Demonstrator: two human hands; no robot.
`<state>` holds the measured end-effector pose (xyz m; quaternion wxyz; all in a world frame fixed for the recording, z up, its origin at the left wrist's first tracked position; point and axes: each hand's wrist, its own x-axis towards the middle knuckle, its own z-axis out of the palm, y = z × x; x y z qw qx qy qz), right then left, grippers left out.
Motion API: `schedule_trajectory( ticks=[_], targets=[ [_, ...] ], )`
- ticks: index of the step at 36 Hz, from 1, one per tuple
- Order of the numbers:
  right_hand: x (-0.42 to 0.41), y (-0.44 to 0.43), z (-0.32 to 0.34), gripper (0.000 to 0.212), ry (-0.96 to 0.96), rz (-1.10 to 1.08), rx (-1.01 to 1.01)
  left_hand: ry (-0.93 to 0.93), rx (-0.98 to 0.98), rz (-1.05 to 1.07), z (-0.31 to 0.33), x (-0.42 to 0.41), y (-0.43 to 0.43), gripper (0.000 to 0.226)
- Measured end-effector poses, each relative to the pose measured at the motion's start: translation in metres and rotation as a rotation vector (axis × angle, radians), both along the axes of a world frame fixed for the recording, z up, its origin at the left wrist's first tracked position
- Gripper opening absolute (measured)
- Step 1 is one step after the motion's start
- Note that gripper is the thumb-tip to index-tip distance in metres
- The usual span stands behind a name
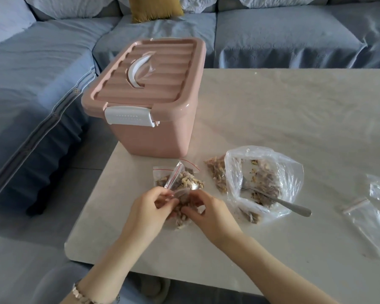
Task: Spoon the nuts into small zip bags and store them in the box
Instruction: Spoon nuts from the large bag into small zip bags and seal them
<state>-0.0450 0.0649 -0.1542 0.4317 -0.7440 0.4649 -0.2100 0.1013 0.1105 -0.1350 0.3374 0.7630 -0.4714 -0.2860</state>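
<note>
While left hand [149, 208] and right hand [208, 213] pinch a crinkly clear zip bag [183, 195] of nuts [180, 213], ribbed pink box [145, 84] lidded

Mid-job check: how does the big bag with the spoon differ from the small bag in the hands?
The big bag lies open on the table, untouched; the small bag is pinched by the left hand and right hand. The big bag is far larger than the small bag and holds a spoon; the small bag holds none. Both are clear plastic with nuts inside.
</note>
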Motion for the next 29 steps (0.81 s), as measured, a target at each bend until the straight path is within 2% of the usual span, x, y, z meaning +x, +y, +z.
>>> schedule_trajectory(
  ticks=[4,10,13,16,19,23,26,29],
  targets=[
    [0.015,-0.003,-0.003,0.024,-0.021,-0.061,-0.032,-0.039,-0.019,0.025,-0.004,0.009,0.003,0.019],
    [0.017,0.0,-0.001,0.034,0.048,-0.072,-0.091,-0.309,-0.073,0.064,-0.005,0.007,0.003,0.001],
    [0.001,0.0,0.002,0.035,0.067,-0.047,-0.121,-0.451,-0.129,0.076,-0.003,0.002,0.004,0.015],
    [-0.03,0.003,0.008,0.031,0.086,-0.049,-0.156,-0.557,-0.324,0.036,0.002,-0.012,0.004,0.03],
    [-0.07,0.006,0.015,0.025,0.125,-0.062,-0.195,-0.488,-0.433,-0.133,0.009,-0.038,0.003,0.03],
    [-0.133,0.002,0.025,0.015,0.203,-0.156,-0.252,-0.321,-0.383,-0.339,0.007,-0.072,-0.001,0.024],
    [-0.186,-0.009,0.027,0.017,0.298,-0.325,-0.299,-0.26,-0.343,-0.453,0.004,-0.095,-0.006,0.017],
    [-0.238,-0.025,0.025,0.024,0.454,-0.52,-0.213,-0.227,-0.296,-0.512,0.005,-0.114,-0.009,0.014]
  ],
)
